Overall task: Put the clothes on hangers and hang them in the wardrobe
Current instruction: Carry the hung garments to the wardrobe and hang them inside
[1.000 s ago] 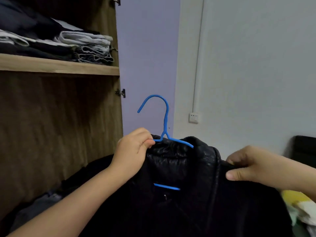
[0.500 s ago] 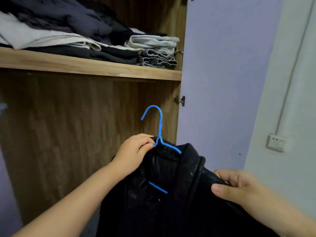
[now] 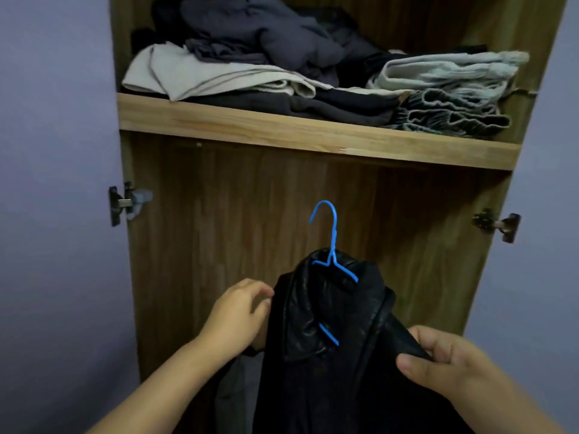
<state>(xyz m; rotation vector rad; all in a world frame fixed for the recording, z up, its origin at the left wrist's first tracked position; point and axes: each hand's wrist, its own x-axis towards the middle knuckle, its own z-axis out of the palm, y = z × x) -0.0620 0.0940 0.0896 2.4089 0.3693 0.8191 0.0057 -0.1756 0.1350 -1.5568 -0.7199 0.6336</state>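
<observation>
Head view: black leather jacket point(image 3: 332, 324) on blue hanger point(image 3: 332, 245), lower centre, before the open wardrobe point(image 3: 250, 198). Right hand point(image 3: 445, 361) pinches its shoulder; left hand point(image 3: 241, 311), fingers curled, touches its edge (grip unclear). Folded clothes point(image 3: 313, 73) on shelf point(image 3: 282, 130), top of frame.

There is one blue hanger point(image 3: 332, 245), one black jacket point(image 3: 338, 355), one shelf point(image 3: 219, 120), two door hinges point(image 3: 123, 203) and two hands point(image 3: 238, 311).

I'm getting a single head-worn wide-angle view, sitting close and facing straight into the open wardrobe point(image 3: 313, 198); it's looking slightly down, taking in the shelf point(image 3: 313, 133) up top and both forearms rising from the bottom edge
</observation>
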